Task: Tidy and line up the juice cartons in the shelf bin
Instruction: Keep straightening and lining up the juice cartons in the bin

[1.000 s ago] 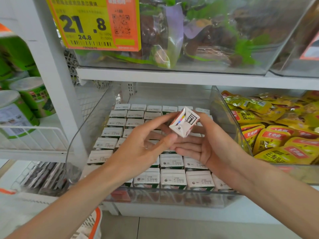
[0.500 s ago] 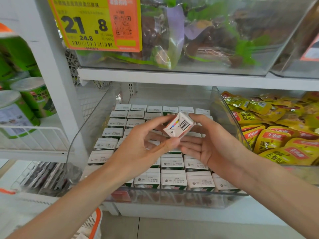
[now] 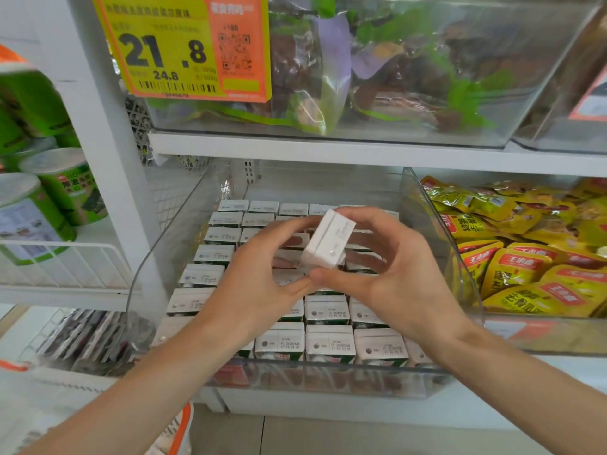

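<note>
Juice cartons (image 3: 329,343) stand upright in close rows in the clear bin (image 3: 170,254) on a white shelf (image 3: 492,408), their white tops with printed dates facing up at us. From the head view we see one loose carton (image 3: 328,239) held above the middle rows of the bin, tilted, with a plain white face turned toward us; its print is too blurred to read. Our left hand (image 3: 259,277) grips it from the left, the forefinger reaching to its upper edge and the thumb curled in beneath. Our right hand (image 3: 397,274) grips it from the right, fingers curled over the top and the thumb pressed under its lower corner, so both hands pinch the same carton. The two thumbs lie just beside each other under it. To the right, a neighbouring bin holds yellow snack packets (image 3: 525,264). To the left, green tins (image 3: 46,205) sit on a wire rack. Above, another clear bin holds bagged goods (image 3: 394,77), and a yellow and orange price tag (image 3: 184,47) reading 21.8 hangs on its front.
</note>
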{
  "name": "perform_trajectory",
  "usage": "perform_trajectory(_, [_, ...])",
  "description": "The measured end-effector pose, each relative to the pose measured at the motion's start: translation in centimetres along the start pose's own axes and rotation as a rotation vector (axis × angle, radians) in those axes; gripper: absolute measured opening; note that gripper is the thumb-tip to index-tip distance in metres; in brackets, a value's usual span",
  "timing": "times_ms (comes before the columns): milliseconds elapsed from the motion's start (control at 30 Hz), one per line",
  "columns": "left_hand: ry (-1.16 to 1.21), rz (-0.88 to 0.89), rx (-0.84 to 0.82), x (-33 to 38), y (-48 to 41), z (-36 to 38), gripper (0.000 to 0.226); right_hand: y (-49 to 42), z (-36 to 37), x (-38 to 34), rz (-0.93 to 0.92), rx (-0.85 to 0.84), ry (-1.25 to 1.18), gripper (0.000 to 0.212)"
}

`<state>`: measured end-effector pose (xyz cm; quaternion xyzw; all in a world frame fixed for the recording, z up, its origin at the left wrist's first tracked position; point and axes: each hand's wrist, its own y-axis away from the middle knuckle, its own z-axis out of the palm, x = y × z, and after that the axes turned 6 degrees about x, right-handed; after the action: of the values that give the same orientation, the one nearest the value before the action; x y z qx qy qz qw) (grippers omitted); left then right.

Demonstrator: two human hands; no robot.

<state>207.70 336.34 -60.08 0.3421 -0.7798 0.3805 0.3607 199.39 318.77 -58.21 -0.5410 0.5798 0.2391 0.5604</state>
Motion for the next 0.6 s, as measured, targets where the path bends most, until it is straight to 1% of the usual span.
perform_trajectory(67, [-0.019, 0.022, 0.024, -0.3, -0.1, 0.0, 0.067, 0.0, 0.2, 0.3, -0.127, 0.022, 0.105, 0.064])
perform_trajectory(133, [0.009, 0.023, 0.006, -0.4, 0.1, 0.1, 0.067, -0.2, 0.1, 0.6, -0.189, 0.019, 0.191, 0.067])
perform_trajectory(233, [0.025, 0.007, -0.005, -0.4, 0.3, 0.1, 0.064, -0.6, -0.5, 0.5, -0.210, -0.050, 0.304, 0.069])
perform_trajectory(300, [0.035, -0.006, -0.013, -0.4, 0.2, 0.1, 0.059, -1.0, -1.0, 0.4, -0.222, -0.096, 0.324, 0.063])
perform_trajectory(367, [0.026, -0.007, -0.017, -0.2, 0.2, 0.1, 0.058, -1.5, -1.6, 0.4, -0.206, -0.095, 0.292, 0.055])
perform_trajectory(433, [-0.061, 0.009, 0.001, -0.3, 0.0, 0.1, 0.060, -2.1, -2.1, 0.3, -0.149, -0.047, 0.261, 0.048])
perform_trajectory(533, [-0.309, -0.011, 0.035, -0.8, -0.2, -0.5, 0.066, -3.2, -2.1, 0.5, -0.057, 0.072, 0.203, 0.047])
perform_trajectory(600, [-0.403, -0.022, 0.029, -1.2, -0.2, -1.0, 0.054, -4.3, -2.0, 0.7, -0.048, 0.132, 0.199, 0.046])
